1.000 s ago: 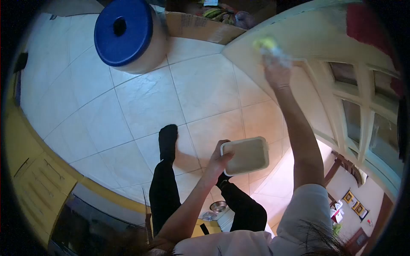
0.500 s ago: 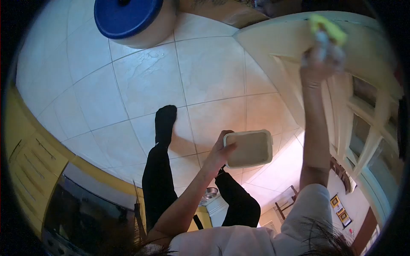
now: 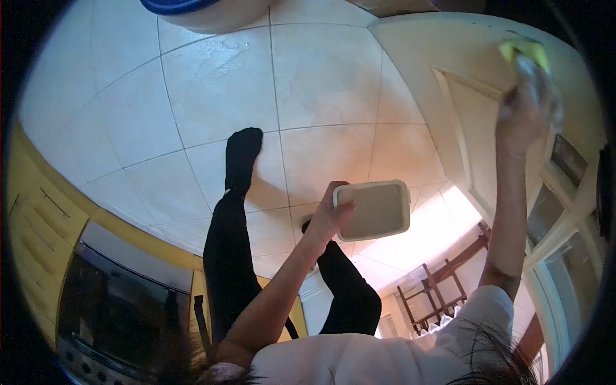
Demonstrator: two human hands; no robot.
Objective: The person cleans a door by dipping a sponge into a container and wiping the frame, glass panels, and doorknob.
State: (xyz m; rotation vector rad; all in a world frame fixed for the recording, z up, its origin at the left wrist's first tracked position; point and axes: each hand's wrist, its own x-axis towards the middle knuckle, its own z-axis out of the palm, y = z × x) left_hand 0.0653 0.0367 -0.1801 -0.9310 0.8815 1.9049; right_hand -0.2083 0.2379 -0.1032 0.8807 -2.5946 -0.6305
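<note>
My left hand point(image 3: 329, 219) grips the near-left rim of a pale rectangular tub point(image 3: 374, 210), thumb over the edge. Cloudy, light-coloured contents show inside the tub. At the upper right, my right hand point(image 3: 529, 106) is closed on a yellow sponge point(image 3: 525, 54) with white, foam-like smears about the fingers. The sponge lies against the cream door point(image 3: 420, 48), near its far edge; the hand is somewhat blurred.
A blue-lidded round container point(image 3: 212, 19) stands on the tiled floor point(image 3: 327, 77) at the top. Yellow drawers point(image 3: 48, 224) and a dark oven point(image 3: 122, 308) are at the lower left. Glass panes point(image 3: 545, 208) belong to the door. A wooden chair point(image 3: 439, 289) is beyond.
My right hand has moved right along the door with the yellow sponge. The view has shifted, so the blue-lidded container and the cardboard box slide toward the top edge. The tub remains in my left hand.
</note>
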